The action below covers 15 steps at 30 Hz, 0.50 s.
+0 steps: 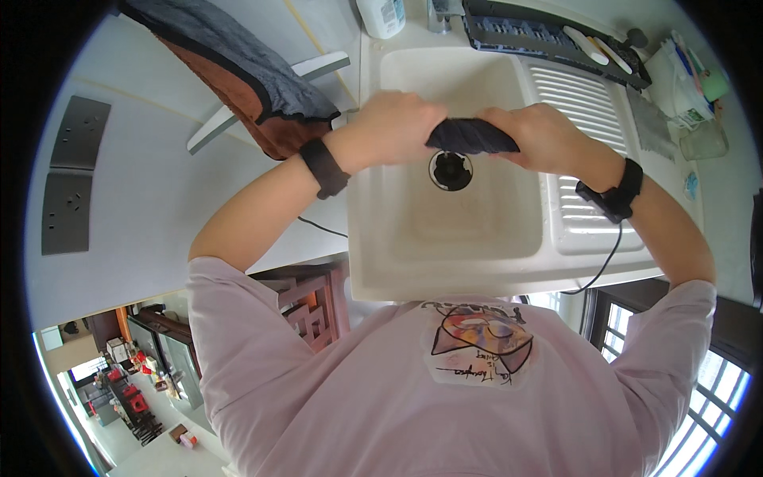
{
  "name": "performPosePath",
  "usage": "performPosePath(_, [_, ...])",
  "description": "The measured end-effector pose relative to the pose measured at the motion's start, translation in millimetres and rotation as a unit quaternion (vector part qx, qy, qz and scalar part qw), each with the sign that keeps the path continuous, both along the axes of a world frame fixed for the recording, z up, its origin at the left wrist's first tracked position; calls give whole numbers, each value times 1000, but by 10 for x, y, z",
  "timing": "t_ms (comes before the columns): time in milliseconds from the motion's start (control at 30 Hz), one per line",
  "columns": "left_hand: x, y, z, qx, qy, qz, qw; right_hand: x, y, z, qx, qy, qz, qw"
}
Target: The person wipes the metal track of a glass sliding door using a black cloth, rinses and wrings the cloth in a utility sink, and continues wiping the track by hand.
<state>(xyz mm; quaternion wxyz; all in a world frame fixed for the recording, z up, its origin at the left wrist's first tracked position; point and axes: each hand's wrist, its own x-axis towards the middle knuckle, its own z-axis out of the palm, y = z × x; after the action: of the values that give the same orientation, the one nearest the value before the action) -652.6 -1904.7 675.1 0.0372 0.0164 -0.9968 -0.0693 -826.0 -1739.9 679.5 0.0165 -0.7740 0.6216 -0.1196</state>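
Note:
My left hand [399,128] and my right hand [530,134] each grip one end of a dark twisted cloth [473,136]. It is stretched between my fists over the basin of a cream-coloured sink [465,232]. Blur softens the outline of my left hand. Just below the cloth in the picture lies the round drain [450,171], with a dark strainer or opening inside a metal ring. The cloth's ends are hidden inside my fists. Each wrist wears a black strap.
A ribbed drainboard [578,113] adjoins the basin on the right. Behind stand a white bottle [382,16], a tap [439,18] and a dark rack [530,37]. Grey and brown towels [238,71] hang from a wall bar at left. A glass jar [704,141] stands far right.

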Motion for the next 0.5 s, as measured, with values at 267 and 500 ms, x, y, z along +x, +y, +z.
performPosePath(267, [-14,192,-267,703,-232,62,670,-364,-260,-363,-91,168,64,979])
performPosePath(500, [-74,192,-455,851,-149,133,485,-168,-479,-770,-111,-5,-177,978])
